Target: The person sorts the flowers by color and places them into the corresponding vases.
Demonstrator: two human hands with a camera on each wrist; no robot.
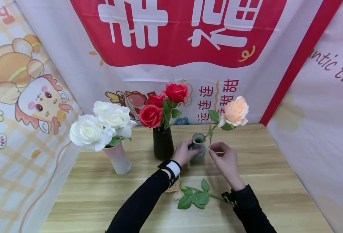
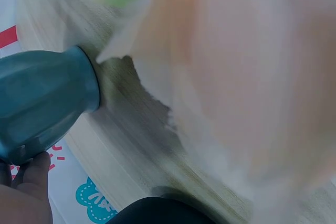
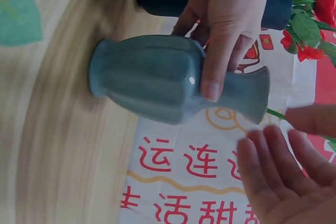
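Note:
My left hand [image 1: 186,152] grips the neck of a blue-grey ceramic vase [image 1: 198,158], its thumb across the front in the right wrist view. A peach rose [image 1: 236,111] has its stem in the vase mouth and leans to the right. Just right of the mouth, my right hand [image 1: 226,158] is beside the stem, its thumb and fingers apart in the right wrist view. A second peach rose [image 1: 201,197] lies on the table below the vase, its bloom partly hidden by the left wrist. A blurred peach bloom [image 2: 231,77] fills much of the left wrist view.
Left of the blue-grey vase stands a black vase [image 1: 163,145] of red roses [image 1: 151,116]. Farther left is a pink-and-white vase [image 1: 119,160] with white roses [image 1: 91,129]. Printed cloth [image 1: 148,71] hangs behind the wooden table [image 1: 276,181] and along both sides.

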